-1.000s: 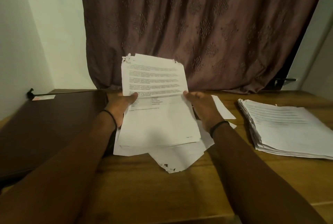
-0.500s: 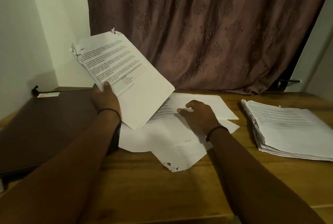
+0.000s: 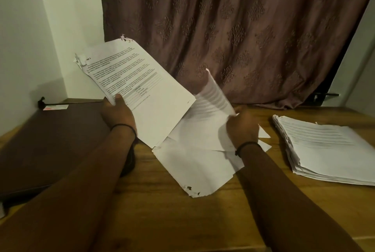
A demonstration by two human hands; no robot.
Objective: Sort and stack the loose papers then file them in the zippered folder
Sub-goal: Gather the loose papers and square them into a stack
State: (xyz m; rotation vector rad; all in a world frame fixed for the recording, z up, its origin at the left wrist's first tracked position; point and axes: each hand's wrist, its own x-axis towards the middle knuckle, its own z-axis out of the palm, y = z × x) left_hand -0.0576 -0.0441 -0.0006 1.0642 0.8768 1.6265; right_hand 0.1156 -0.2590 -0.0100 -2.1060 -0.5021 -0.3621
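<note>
One more sheet [image 3: 213,99] up; sorting continues.
My right hand [image 3: 242,128] now pinches that blurred sheet off the counter [image 3: 162,221]; left hand [image 3: 118,113] grips the sheaf [image 3: 142,93] at ten o'clock.

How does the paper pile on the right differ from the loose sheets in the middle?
The right stack is thick and roughly squared; the loose sheets are few and splayed. The stack lies untouched; the right hand grips one loose sheet, raised. Both are white paper.
</note>
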